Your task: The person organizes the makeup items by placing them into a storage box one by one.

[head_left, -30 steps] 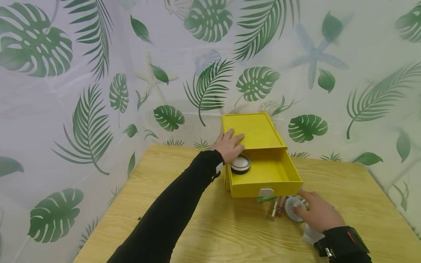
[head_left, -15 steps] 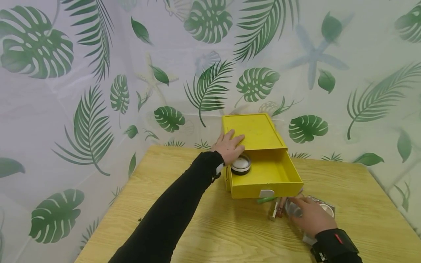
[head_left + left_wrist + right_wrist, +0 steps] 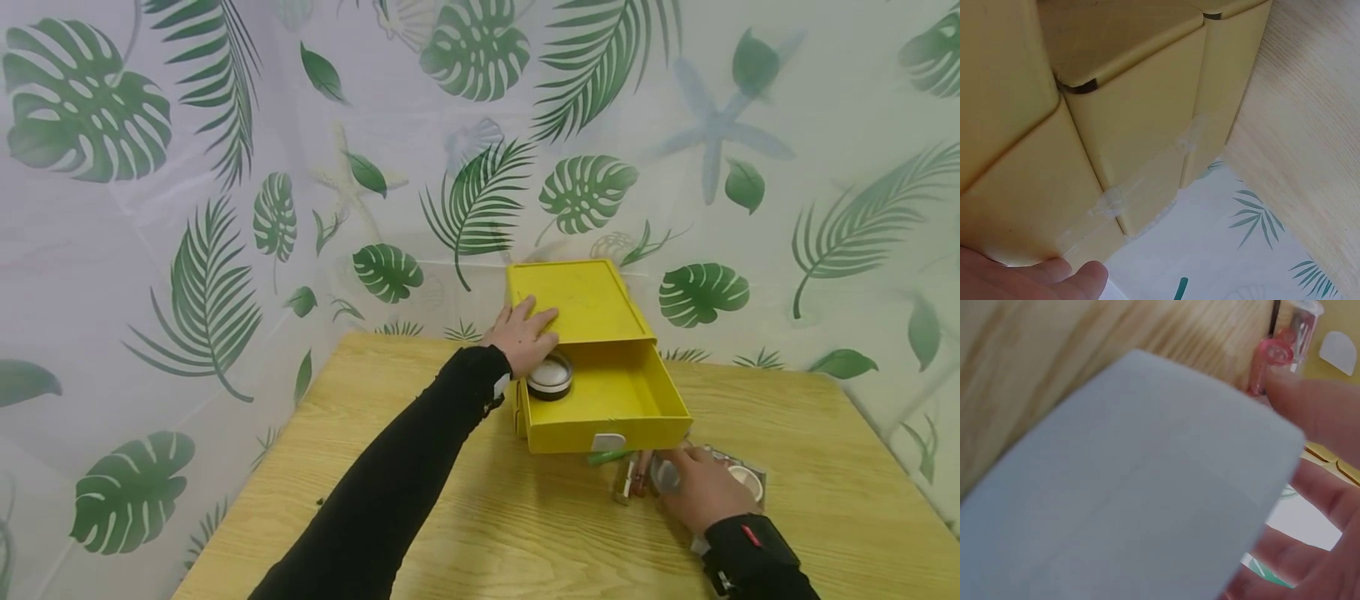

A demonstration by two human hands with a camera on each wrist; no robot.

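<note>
A yellow drawer box (image 3: 573, 296) stands on the table with its drawer (image 3: 611, 433) pulled out. My left hand (image 3: 521, 336) rests on the left edge of the box's top, fingers extended. Inside the drawer, at its left, sits a round jar (image 3: 550, 377) with a pale lid and dark base. My right hand (image 3: 708, 492) is down at the table by the drawer's front right corner, thumb and fingers around a clear round container (image 3: 664, 473). In the right wrist view a white, box-like thing (image 3: 1141, 469) hides much of what the fingers hold.
Lipstick-like tubes (image 3: 624, 479) and a green stick (image 3: 606, 457) lie just before the drawer. Right of my right hand is a case with a round pale disc (image 3: 745, 482). A leaf-printed sheet (image 3: 480, 125) hangs behind the wooden table (image 3: 480, 533).
My right hand has shifted left and slightly down onto the clear round container, which now looks tilted. The case with the pale disc has come into view. The left hand stays put.
</note>
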